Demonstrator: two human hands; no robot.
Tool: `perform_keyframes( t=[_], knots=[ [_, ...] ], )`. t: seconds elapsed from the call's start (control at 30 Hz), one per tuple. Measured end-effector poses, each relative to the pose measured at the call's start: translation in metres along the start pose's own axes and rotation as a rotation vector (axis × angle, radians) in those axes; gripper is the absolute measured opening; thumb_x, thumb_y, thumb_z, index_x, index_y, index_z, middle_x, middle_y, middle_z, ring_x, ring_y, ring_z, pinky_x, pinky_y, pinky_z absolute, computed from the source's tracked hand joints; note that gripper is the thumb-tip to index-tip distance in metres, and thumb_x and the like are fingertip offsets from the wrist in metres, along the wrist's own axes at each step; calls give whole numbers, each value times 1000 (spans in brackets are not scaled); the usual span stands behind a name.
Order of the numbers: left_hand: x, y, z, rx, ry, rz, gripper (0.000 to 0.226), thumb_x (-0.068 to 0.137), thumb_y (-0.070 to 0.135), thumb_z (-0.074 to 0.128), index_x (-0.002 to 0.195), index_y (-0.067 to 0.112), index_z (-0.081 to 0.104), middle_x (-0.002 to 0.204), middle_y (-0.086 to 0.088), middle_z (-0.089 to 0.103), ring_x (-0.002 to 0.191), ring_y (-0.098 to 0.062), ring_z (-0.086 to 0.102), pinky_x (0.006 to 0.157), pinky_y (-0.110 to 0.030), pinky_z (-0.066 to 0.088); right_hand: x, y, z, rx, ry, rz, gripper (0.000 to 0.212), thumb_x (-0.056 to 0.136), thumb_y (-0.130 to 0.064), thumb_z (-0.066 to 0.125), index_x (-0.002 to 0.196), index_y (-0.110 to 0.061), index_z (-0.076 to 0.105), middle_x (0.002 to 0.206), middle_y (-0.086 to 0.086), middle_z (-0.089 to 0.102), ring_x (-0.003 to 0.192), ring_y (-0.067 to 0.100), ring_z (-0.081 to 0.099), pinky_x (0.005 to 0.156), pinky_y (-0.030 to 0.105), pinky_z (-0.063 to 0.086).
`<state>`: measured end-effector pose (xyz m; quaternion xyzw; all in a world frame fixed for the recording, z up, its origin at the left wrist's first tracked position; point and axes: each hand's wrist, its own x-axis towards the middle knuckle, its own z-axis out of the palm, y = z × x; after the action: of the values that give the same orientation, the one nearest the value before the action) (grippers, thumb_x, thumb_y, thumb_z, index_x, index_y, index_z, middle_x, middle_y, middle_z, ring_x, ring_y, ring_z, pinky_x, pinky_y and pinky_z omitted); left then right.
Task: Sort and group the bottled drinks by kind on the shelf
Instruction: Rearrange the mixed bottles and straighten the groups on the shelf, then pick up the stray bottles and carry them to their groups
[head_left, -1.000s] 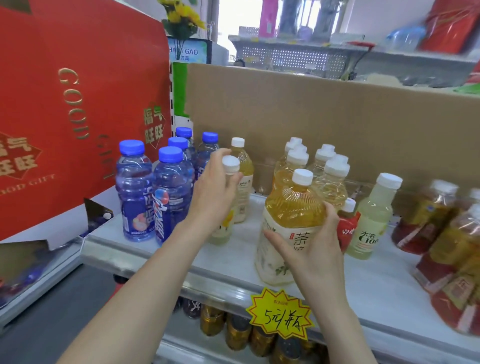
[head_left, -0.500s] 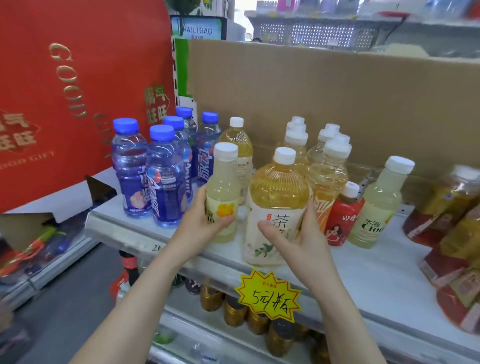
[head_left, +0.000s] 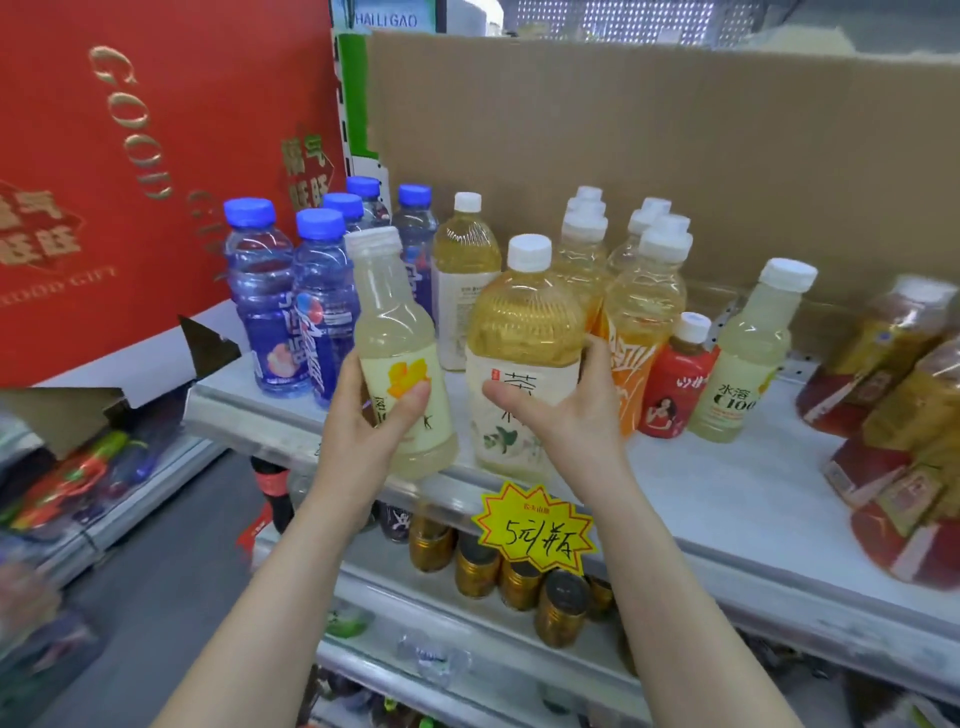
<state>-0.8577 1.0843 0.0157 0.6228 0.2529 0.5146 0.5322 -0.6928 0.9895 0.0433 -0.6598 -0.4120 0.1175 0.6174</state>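
Note:
My left hand (head_left: 366, 434) grips a pale yellow lemon drink bottle (head_left: 400, 358) with a white cap, lifted and tilted just off the shelf's front edge. My right hand (head_left: 574, 415) is wrapped around a large golden tea bottle (head_left: 524, 332) that stands on the white shelf (head_left: 727, 483). Several blue-capped bottles (head_left: 291, 301) stand at the left. Behind the tea bottle stand several more golden tea bottles (head_left: 644, 291). A matching pale lemon bottle (head_left: 748, 358) and a small red bottle (head_left: 675, 384) stand to the right.
A red gift box (head_left: 130, 171) walls the left side and a cardboard sheet (head_left: 649, 140) backs the shelf. Shrink-wrapped red-labelled bottle packs (head_left: 904, 410) lie at the right. A yellow price tag (head_left: 535, 530) hangs on the shelf edge above gold-lidded cans (head_left: 498, 571).
My left hand has pulled the pale lemon bottle forward from the row and raised it off the shelf. My right hand stays on the large tea bottle. The camera has moved closer.

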Motion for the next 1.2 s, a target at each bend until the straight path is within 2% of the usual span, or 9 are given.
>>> perform_keyframes(
  t=[0.07,0.23,0.33,0.43,0.63,0.83,1.0,1.1,1.2],
  knots=[
    [-8,8,-11,-95,-14,-31,59,70,51,76,124,36,56,111,13,70,105,-10,66,89,-34,52,-12,-13,-1,76,62,-10,78,66,-33,94,128,-24,47,119,-12,64,104,-6,62,87,17,51],
    [-35,22,-32,-268,-114,-166,85,54,63,85,126,26,59,108,0,68,100,-22,65,87,-45,55,-66,-37,-17,289,219,54,74,65,-41,90,128,-28,53,113,-6,74,105,12,72,92,42,59],
    [-62,19,-33,-343,-215,-271,79,57,55,87,125,26,60,114,-8,67,112,-39,63,93,-57,52,-115,-33,-29,307,309,151,78,61,-48,87,128,-23,55,115,0,74,105,19,73,91,50,59],
    [-92,9,-24,-369,-294,-340,83,51,56,90,122,26,61,113,-6,70,110,-35,64,92,-53,53,-167,-19,-43,314,396,249,73,66,-45,86,128,-17,58,113,5,75,102,24,74,91,53,59],
    [-163,-3,26,-406,-494,-473,38,80,29,64,118,27,61,107,-2,69,101,-25,64,87,-45,53,-257,1,-93,296,590,374,78,65,-45,87,129,-12,56,115,11,73,105,29,73,91,57,58],
    [-244,3,105,-366,-714,-500,30,85,31,64,114,29,60,97,11,71,90,-8,67,78,-31,56,-325,12,-174,262,766,387,65,70,-32,86,124,-9,58,107,6,76,98,24,75,78,41,60],
    [-320,20,190,-352,-831,-483,33,86,29,60,118,24,57,94,14,71,87,-4,66,76,-25,56,-376,22,-271,178,833,392,77,60,-46,90,123,-15,58,112,7,74,102,25,73,91,54,58],
    [-366,29,245,-349,-893,-483,32,90,28,66,121,24,57,100,12,71,92,-7,67,81,-29,57,-407,24,-335,147,882,386,73,59,-45,90,120,-16,60,111,6,75,101,24,74,89,53,59],
    [-409,40,297,-356,-933,-469,37,92,25,60,127,15,52,92,19,71,86,0,67,72,-21,55,-432,25,-395,115,927,394,72,58,-46,90,117,-19,60,109,2,75,98,21,74,85,46,60]
  ],
)
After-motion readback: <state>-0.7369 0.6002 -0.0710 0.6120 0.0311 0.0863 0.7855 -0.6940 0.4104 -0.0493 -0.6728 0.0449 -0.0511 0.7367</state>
